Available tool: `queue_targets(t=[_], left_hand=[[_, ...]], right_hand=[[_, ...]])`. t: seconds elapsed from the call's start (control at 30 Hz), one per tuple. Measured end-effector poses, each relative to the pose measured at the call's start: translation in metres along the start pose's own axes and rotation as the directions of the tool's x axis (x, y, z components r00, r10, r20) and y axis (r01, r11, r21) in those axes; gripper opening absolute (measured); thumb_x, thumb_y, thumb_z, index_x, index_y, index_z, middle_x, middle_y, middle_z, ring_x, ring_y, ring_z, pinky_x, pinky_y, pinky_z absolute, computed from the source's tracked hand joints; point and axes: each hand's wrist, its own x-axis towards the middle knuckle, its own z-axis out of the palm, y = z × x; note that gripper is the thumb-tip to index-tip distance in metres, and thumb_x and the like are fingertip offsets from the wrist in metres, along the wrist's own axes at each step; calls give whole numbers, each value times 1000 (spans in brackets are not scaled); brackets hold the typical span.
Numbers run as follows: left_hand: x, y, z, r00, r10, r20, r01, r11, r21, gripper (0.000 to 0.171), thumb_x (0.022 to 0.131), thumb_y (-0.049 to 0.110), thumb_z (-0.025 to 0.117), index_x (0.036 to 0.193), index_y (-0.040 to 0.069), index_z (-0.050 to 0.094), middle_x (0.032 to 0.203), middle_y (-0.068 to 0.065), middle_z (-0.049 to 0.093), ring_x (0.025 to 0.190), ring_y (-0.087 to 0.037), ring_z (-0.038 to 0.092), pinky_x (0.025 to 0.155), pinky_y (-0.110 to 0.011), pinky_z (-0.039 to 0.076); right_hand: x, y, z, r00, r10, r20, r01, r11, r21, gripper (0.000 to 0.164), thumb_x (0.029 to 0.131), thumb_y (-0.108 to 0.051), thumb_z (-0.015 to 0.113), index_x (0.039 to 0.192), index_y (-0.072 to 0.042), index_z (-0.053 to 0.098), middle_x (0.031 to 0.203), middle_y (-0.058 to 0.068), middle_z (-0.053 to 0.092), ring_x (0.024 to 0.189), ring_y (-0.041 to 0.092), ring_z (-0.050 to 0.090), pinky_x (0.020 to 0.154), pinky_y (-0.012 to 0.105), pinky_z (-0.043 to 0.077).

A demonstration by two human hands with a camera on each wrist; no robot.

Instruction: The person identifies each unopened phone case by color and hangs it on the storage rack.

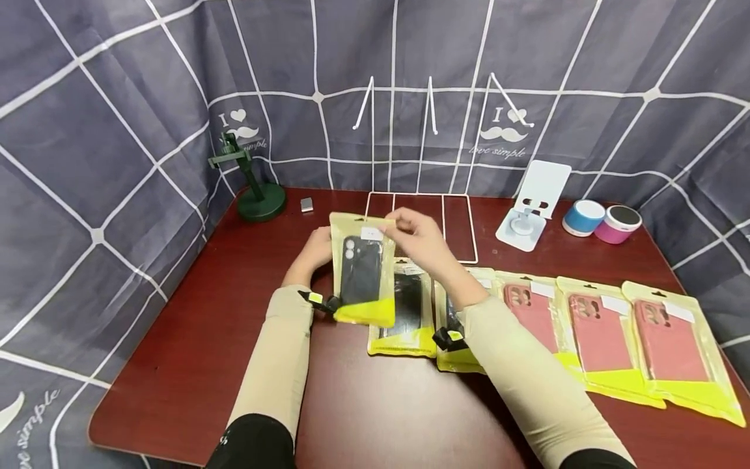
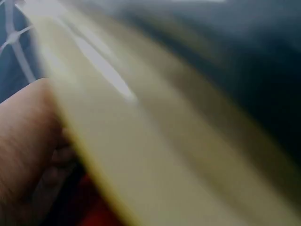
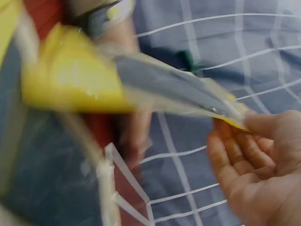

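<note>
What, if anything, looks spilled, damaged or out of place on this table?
Nothing stands out: no spill or damage shows. Five packaged phone cases lie in a row, and the one packet away from it is simply being held up, its top pinched by the right hand.

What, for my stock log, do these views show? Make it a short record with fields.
Held item: yellow-edged pouch with a dark phone case
Right hand: pinches the pouch near its top
Left hand: beside the pouch, partly hidden; grip unclear
Row on table: five more pouches, three with pink cases
Behind: white wire rack
Back right: white phone stand, blue cylinder, pink cylinder
</note>
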Motion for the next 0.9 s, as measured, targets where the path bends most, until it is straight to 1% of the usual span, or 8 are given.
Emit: queue_targets(t=[0.1, 0.2, 0.3, 0.43, 0.5, 0.67, 0.8, 0.9], left_hand=[[5, 3, 10, 993, 117, 29, -121, 964, 236, 36, 92, 34, 67, 116, 8, 71, 117, -10, 70, 112, -26, 63, 101, -40, 47], [5, 6, 20, 982, 159, 107, -185, 927, 325, 59, 90, 50, 69, 138, 16, 63, 141, -5, 59, 134, -22, 50, 116, -40, 32], [0, 7, 26, 976, 142, 163, -190, 922, 339, 85, 85, 68, 67, 152, 21, 47, 157, -2, 42, 148, -20, 32, 122, -42, 19], [-9, 8, 27, 982, 86, 167, -136, 939, 317, 99, 79, 80, 62, 156, 22, 39, 163, -2, 32, 151, -26, 24, 121, -47, 22], [-11, 9, 27, 984, 74, 160, -121, 944, 306, 99, 79, 80, 61, 156, 22, 40, 162, -2, 32, 151, -28, 25, 120, -50, 24], [-11, 10, 24, 987, 67, 147, -110, 947, 302, 96, 79, 78, 64, 155, 23, 41, 162, -2, 34, 150, -29, 26, 120, -49, 25], [-9, 9, 22, 988, 66, 141, -108, 943, 315, 96, 79, 76, 65, 155, 23, 41, 161, -1, 35, 150, -28, 26, 120, -49, 25], [-7, 10, 21, 988, 71, 138, -113, 941, 319, 97, 79, 77, 65, 155, 23, 42, 161, -1, 35, 150, -26, 27, 119, -49, 26]], right_hand=[[1, -21, -13, 995, -38, -95, 60, 968, 243, 10, 93, -20, 74, 98, -11, 73, 86, 2, 75, 79, 17, 65, 82, 33, 52], [-1, -45, -29, 974, -105, -199, 172, 916, 362, 3, 92, -10, 75, 94, -8, 74, 84, 4, 75, 74, 18, 64, 78, 31, 53], [-4, -66, -49, 932, -170, -322, 288, 883, 370, 3, 90, -7, 76, 92, -5, 75, 85, 6, 76, 70, 17, 64, 71, 29, 54], [-4, -86, -76, 850, -199, -488, 394, 856, 335, 13, 86, -6, 80, 93, 4, 75, 78, 9, 74, 63, 15, 63, 62, 25, 52], [-3, -91, -87, 826, -184, -533, 407, 848, 339, 17, 84, -6, 82, 94, 7, 75, 76, 10, 73, 62, 15, 62, 62, 24, 51], [4, -91, -102, 824, -133, -551, 352, 882, 313, 22, 83, -11, 84, 95, 5, 76, 76, 9, 73, 61, 14, 63, 60, 22, 51], [11, -85, -101, 831, -123, -542, 320, 903, 286, 18, 83, -12, 84, 94, 2, 77, 75, 6, 74, 60, 11, 62, 59, 21, 50], [17, -81, -100, 822, -129, -555, 318, 912, 260, 15, 84, -12, 83, 93, 0, 77, 72, 4, 73, 59, 9, 58, 57, 20, 45]])
